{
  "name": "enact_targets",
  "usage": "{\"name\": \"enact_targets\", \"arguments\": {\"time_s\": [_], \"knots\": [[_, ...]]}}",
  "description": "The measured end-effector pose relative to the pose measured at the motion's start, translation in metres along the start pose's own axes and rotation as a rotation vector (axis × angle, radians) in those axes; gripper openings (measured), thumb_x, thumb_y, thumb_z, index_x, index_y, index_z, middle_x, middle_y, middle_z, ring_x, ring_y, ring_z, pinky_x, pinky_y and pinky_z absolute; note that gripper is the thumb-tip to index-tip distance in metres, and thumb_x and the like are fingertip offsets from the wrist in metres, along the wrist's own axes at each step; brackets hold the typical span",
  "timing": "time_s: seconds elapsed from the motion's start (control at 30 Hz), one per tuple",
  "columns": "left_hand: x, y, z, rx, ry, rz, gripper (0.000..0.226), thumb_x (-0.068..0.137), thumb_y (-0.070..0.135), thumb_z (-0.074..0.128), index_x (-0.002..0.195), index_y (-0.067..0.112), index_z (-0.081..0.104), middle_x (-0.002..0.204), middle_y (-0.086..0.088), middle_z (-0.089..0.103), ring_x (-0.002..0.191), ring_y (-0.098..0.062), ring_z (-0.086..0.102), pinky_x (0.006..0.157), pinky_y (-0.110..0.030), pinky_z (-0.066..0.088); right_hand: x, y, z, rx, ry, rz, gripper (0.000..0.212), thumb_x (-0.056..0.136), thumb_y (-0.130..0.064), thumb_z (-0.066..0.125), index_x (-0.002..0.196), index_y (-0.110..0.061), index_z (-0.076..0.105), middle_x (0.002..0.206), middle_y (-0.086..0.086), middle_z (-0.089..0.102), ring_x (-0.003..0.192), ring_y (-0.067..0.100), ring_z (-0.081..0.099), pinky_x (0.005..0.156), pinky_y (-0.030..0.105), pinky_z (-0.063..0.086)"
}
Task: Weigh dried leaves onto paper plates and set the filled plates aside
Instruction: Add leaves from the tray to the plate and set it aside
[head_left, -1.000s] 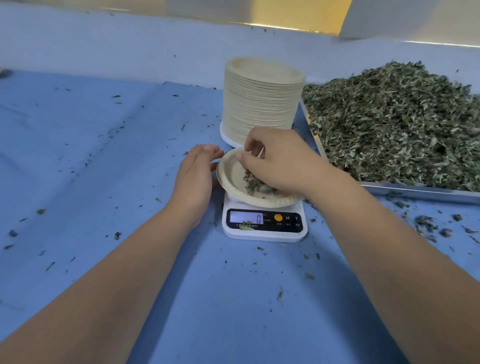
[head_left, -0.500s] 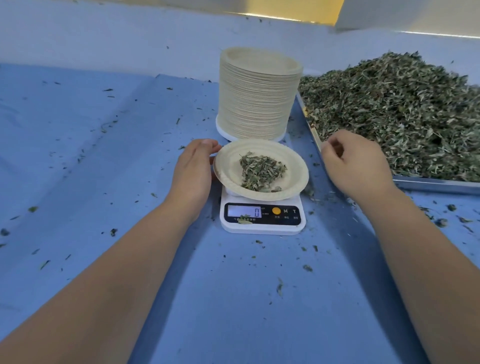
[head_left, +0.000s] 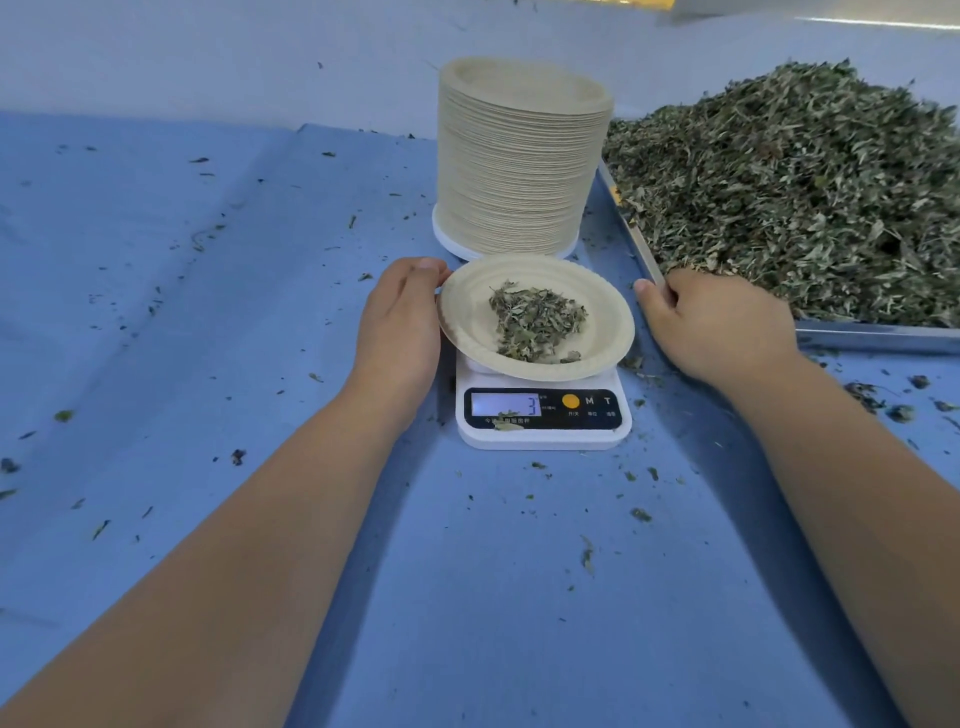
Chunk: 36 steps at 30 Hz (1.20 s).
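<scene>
The scale sits mid-bench. Left of it the blue bench lies wide and open, strewn only with crumbs of leaf. The room in front of it, between the two forearms, is also open. Right of it a narrow strip of cloth separates it from the tray. Close behind it stands the plate stack.

On the scale rests a plate with a small mound of leaves, its rim overhanging the scale on both sides. The left hand lies at the plate's left rim, its fingers loosely curved and touching it, with no clasp visible. The right hand is at the tray's corner nearest the scale, fingers curled under at the edge of the heap. I cannot tell whether they grip leaves.

Half a second ago that hand hung over the cloth between plate and tray, and the display read 0. It now reads 3. The left hand has not moved.

The plates are pale, ridged pulp discs, the tray is thin bright metal, and the leaves are dry, curled, grey-green shreds. The scale is smooth white plastic with a black panel.
</scene>
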<state>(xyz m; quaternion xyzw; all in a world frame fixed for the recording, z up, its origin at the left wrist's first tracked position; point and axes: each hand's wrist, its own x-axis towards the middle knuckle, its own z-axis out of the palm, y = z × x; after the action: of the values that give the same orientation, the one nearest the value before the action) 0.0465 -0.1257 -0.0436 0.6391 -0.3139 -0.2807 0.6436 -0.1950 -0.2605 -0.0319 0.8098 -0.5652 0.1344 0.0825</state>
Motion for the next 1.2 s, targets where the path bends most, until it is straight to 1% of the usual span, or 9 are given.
{"name": "enact_targets", "arguments": {"time_s": [0.2,0.37,0.5,0.63,0.7,0.87,0.93,1.03,1.2], "knots": [[-0.001,0.0,0.0,0.014,-0.005,0.0,0.028,0.085,0.047,0.044,0.092,0.035,0.068,0.092,0.026,0.069,0.104,-0.004,0.065,0.104,-0.047,0.051,0.0,0.001,0.001,-0.012,0.009,-0.003,0.054,0.102,-0.06,0.028,0.074,-0.018,0.046,0.068,0.005,0.053,0.061,0.028,0.049,0.062,0.033,0.045],[-0.003,0.002,0.0,0.002,0.002,-0.011,0.028,0.083,0.045,0.045,0.093,0.034,0.068,0.099,0.021,0.07,0.106,-0.005,0.065,0.105,-0.047,0.051,0.001,0.002,0.004,-0.018,0.03,-0.018,0.054,0.102,-0.059,0.029,0.073,-0.017,0.045,0.066,0.005,0.052,0.058,0.025,0.048,0.058,0.031,0.04],[-0.004,0.003,0.0,-0.002,0.009,-0.015,0.028,0.083,0.046,0.044,0.093,0.034,0.067,0.096,0.023,0.071,0.102,-0.001,0.066,0.104,-0.044,0.052,0.002,0.002,0.004,-0.011,0.034,-0.018,0.051,0.103,-0.056,0.029,0.072,-0.018,0.043,0.066,0.004,0.051,0.057,0.025,0.046,0.06,0.032,0.041],[-0.007,-0.002,0.001,0.053,-0.018,0.06,0.029,0.089,0.043,0.041,0.094,0.03,0.067,0.085,0.031,0.066,0.081,0.012,0.059,0.081,-0.03,0.049,0.002,0.003,0.007,-0.011,0.049,-0.021,0.05,0.103,-0.054,0.03,0.073,-0.017,0.045,0.065,0.003,0.051,0.056,0.023,0.045,0.06,0.032,0.04],[-0.008,-0.005,0.001,0.064,-0.023,0.078,0.03,0.09,0.043,0.041,0.094,0.029,0.067,0.085,0.031,0.065,0.078,0.012,0.057,0.077,-0.028,0.045,0.002,0.003,0.007,-0.01,0.045,-0.014,0.05,0.103,-0.054,0.03,0.073,-0.018,0.044,0.066,0.003,0.051,0.056,0.022,0.044,0.06,0.032,0.039],[-0.008,-0.006,-0.002,0.045,-0.009,0.04,0.027,0.087,0.047,0.042,0.093,0.035,0.066,0.089,0.029,0.068,0.088,0.008,0.063,0.096,-0.04,0.054,0.002,0.005,0.007,-0.003,0.047,-0.028,0.05,0.103,-0.054,0.029,0.071,-0.019,0.043,0.065,0.003,0.051,0.057,0.022,0.046,0.058,0.031,0.038],[-0.008,-0.004,-0.002,0.05,-0.009,0.042,0.027,0.086,0.048,0.042,0.092,0.037,0.065,0.089,0.03,0.068,0.087,0.011,0.062,0.098,-0.04,0.054,0.002,0.004,0.007,0.001,0.043,-0.037,0.05,0.103,-0.054,0.029,0.071,-0.018,0.044,0.066,0.004,0.052,0.057,0.023,0.047,0.058,0.032,0.039],[-0.009,-0.003,-0.002,0.041,-0.001,0.033,0.027,0.084,0.049,0.042,0.092,0.037,0.065,0.096,0.025,0.069,0.093,0.008,0.063,0.102,-0.043,0.053,0.002,0.004,0.006,0.013,0.049,-0.047,0.052,0.104,-0.053,0.03,0.07,-0.017,0.045,0.065,0.004,0.052,0.057,0.023,0.047,0.058,0.031,0.039],[-0.008,-0.003,-0.002,0.078,-0.014,0.041,0.029,0.085,0.051,0.042,0.093,0.037,0.066,0.086,0.035,0.065,0.1,0.002,0.063,0.103,-0.045,0.052,0.002,0.006,0.006,0.033,0.065,-0.041,0.057,0.104,-0.055,0.028,0.071,-0.014,0.049,0.064,0.005,0.052,0.058,0.025,0.05,0.054,0.029,0.035]]}}
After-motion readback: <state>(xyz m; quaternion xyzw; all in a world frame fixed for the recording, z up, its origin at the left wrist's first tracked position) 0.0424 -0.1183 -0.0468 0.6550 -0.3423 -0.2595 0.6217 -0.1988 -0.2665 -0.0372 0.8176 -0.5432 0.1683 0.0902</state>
